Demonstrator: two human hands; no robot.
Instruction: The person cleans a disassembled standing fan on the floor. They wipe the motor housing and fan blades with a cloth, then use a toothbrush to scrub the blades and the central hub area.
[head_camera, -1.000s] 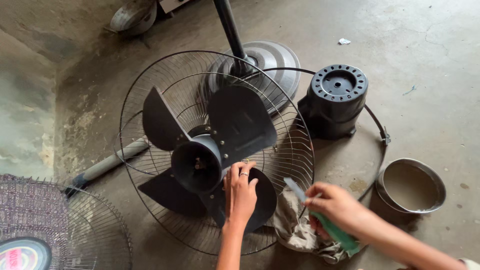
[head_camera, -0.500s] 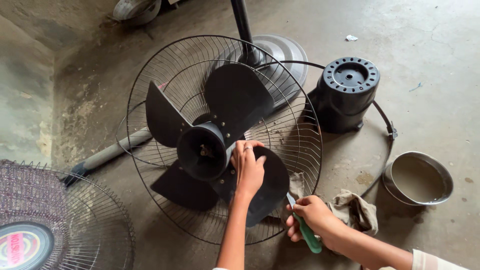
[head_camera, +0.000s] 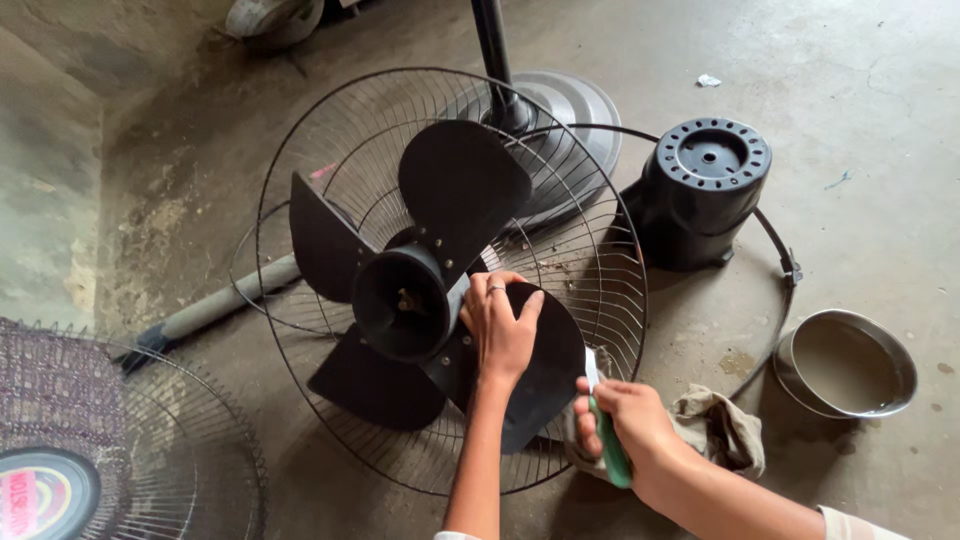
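A person works over a dismantled fan on a stained concrete floor (head_camera: 860, 120), seen from above. The left hand (head_camera: 500, 335) lies flat on a black fan blade (head_camera: 545, 365), fingers spread slightly apart and pressed to the plastic, a ring on one finger, right beside the round black hub (head_camera: 400, 305). The blade set sits inside the wire fan guard (head_camera: 600, 270), which lies near the middle of the floor with its rim tilted up toward the camera. The right hand (head_camera: 630, 425) is wrapped tight around the green handle of a toothbrush (head_camera: 605, 440), fingers clamped together on it, the pale head of the brush pointing up against the guard's lower right rim, at the edge of the blade. Just beside that hand, a crumpled grey rag (head_camera: 720, 425) lies on the floor.

Behind the guard stands the fan's round grey base (head_camera: 580, 110) with its dark pole (head_camera: 490, 40) rising toward the far edge of the floor. To the right, the black motor housing (head_camera: 705, 190) rests upright, a thin metal ring (head_camera: 780, 260) curving round it. Near the right edge sits a metal bowl (head_camera: 850, 360) of murky water. A second wire guard (head_camera: 110, 450) fills the near left corner, and a grey pipe (head_camera: 215, 310) lies on the floor between it and the first.
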